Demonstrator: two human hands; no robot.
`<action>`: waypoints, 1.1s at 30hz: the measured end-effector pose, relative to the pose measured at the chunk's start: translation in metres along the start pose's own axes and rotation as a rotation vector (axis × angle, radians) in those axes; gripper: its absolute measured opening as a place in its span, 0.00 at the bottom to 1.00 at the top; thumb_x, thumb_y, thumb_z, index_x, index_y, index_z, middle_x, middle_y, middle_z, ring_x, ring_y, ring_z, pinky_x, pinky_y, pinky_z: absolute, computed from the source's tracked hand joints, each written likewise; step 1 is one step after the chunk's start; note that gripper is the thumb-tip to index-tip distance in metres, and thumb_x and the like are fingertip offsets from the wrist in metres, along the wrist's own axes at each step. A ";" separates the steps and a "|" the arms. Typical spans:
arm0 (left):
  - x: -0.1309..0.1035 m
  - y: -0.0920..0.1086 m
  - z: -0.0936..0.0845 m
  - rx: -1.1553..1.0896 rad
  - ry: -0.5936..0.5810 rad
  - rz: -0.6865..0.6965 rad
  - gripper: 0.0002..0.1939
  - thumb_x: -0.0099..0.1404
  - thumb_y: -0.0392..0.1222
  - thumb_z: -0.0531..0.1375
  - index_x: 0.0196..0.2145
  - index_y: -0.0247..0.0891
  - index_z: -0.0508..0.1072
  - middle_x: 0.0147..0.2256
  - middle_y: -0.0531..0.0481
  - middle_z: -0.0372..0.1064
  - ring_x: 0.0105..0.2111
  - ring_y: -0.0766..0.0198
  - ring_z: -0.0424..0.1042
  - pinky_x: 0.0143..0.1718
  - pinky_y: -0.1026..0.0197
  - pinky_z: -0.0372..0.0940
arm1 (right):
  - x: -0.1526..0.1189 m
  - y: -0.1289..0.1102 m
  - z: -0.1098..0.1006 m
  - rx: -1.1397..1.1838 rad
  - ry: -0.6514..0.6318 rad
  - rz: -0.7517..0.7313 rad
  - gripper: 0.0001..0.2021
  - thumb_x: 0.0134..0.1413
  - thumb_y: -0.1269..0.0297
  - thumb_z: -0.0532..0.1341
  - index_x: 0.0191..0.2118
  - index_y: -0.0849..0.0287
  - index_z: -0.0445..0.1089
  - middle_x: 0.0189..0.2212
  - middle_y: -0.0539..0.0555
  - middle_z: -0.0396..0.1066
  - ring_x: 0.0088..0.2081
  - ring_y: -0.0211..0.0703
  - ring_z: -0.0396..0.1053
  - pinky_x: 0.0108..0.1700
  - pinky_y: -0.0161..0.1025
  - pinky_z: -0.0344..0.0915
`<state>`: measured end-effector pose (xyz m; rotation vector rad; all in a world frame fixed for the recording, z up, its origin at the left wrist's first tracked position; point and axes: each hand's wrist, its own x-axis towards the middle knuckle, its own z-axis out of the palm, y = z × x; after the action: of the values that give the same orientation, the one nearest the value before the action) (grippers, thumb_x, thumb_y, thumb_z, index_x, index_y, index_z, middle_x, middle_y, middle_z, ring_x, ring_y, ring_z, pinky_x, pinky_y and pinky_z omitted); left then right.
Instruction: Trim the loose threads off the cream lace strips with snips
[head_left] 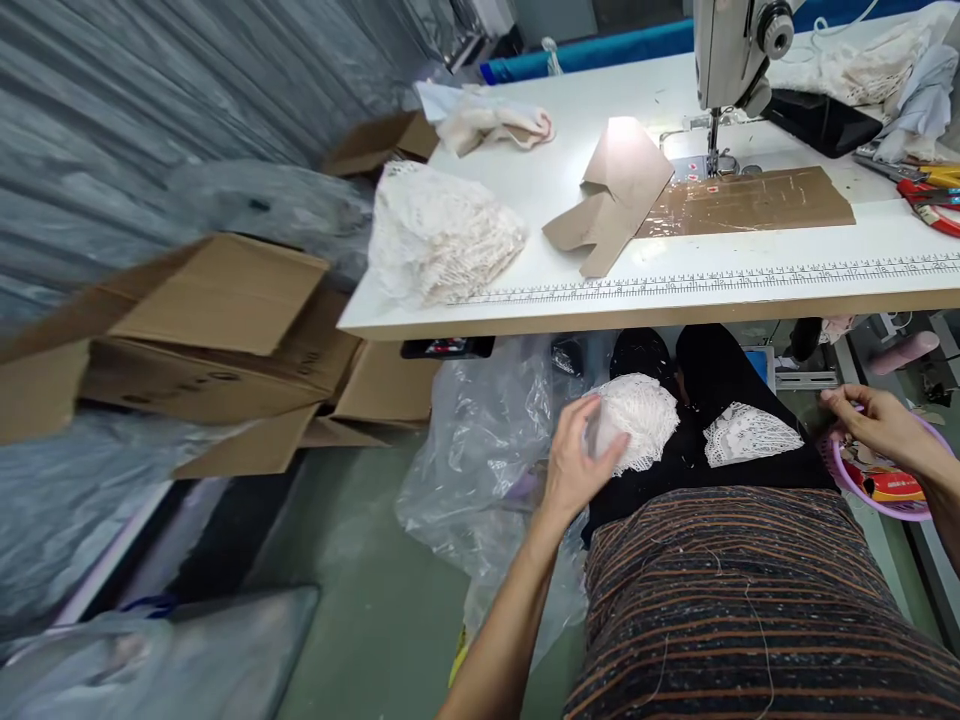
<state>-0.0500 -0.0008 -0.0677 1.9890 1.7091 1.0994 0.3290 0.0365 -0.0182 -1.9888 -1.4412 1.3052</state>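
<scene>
White rounded openwork lace piece [643,418] sits on the lap, on the black fabric trousers [622,500], below the front edge of the white smooth-topped sewing table [750,290]. Left hand [574,462] is at its left side, thumb and fingers spread in a loose C; fingertips at or just beside the lace, can't confirm contact. Right hand [874,422] is well apart from it, above the pink round plastic basket [930,510], fingers curled with thumb near index; can't tell if they pinch anything, e.g. a thread. Handling, my read: very light, limp, not slippery, holes and scalloped edge could snag on a nail or stretch. Take it by the denser middle, flat finger pads, several layers at once; avoid single edge loops. Second piece, a white flat lace wedge [750,437], lies on the other thigh, crisper outline, likely just as soft. On the table: cream crumpled lace heap [442,235], far fluffier; tan stiff card cutout [619,195] with angular arms; brown glossy flat strip [765,200] under the grey metal sewing machine head [731,50]. Clear wrinkled plastic sheet [480,450] hangs left of the legs, slick-looking.
</scene>
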 end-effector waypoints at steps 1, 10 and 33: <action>-0.004 0.006 0.004 0.030 -0.031 0.079 0.28 0.59 0.48 0.66 0.55 0.40 0.66 0.53 0.38 0.66 0.54 0.49 0.68 0.54 0.45 0.66 | 0.002 -0.007 0.002 -0.038 0.044 -0.076 0.22 0.52 0.41 0.61 0.31 0.58 0.69 0.14 0.50 0.65 0.13 0.34 0.49 0.17 0.36 0.44; -0.018 0.011 0.005 -0.059 -0.083 0.188 0.11 0.62 0.34 0.61 0.43 0.40 0.74 0.48 0.40 0.73 0.49 0.55 0.74 0.48 0.51 0.70 | 0.035 -0.097 0.111 -0.048 -0.359 -1.123 0.14 0.52 0.74 0.56 0.42 0.57 0.74 0.44 0.60 0.75 0.47 0.51 0.70 0.51 0.52 0.67; 0.043 0.016 -0.022 -0.305 -0.117 -0.181 0.10 0.63 0.47 0.61 0.29 0.39 0.75 0.30 0.50 0.75 0.33 0.62 0.73 0.37 0.61 0.67 | 0.062 -0.116 0.147 0.170 -0.802 -0.711 0.18 0.51 0.51 0.65 0.36 0.63 0.73 0.29 0.50 0.70 0.30 0.36 0.63 0.35 0.35 0.62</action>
<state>-0.0543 0.0297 -0.0276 1.6461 1.5236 1.0833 0.1456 0.1074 -0.0383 -0.6790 -2.0024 1.8288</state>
